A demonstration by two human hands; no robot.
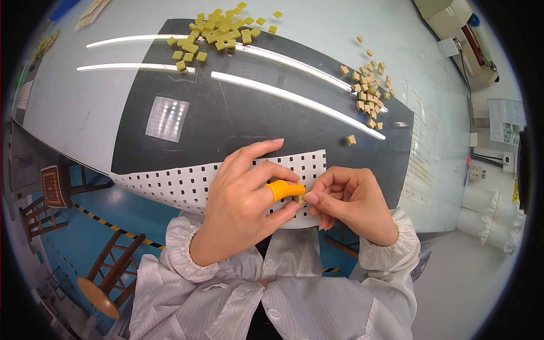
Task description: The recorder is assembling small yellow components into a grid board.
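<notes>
My left hand (241,198) wears an orange finger cot (286,190) on one finger. That finger and the thumb pinch a small beige block (300,199), partly covered by the fingertips. My right hand (354,199) meets it from the right, thumb and fingers closed together against the block's side; whatever they may hold is hidden. Both hands are over a white sheet with rows of dark rectangles (178,182) along the table's near edge. One loose beige block (351,140) lies on the dark mat (255,116), beyond my right hand.
Many flat olive-green squares (218,31) lie piled at the far edge of the mat. A cluster of small beige blocks (368,93) is spread at the far right. Wooden stools (107,272) stand on the blue floor at left. Wall equipment (459,34) is at the far right.
</notes>
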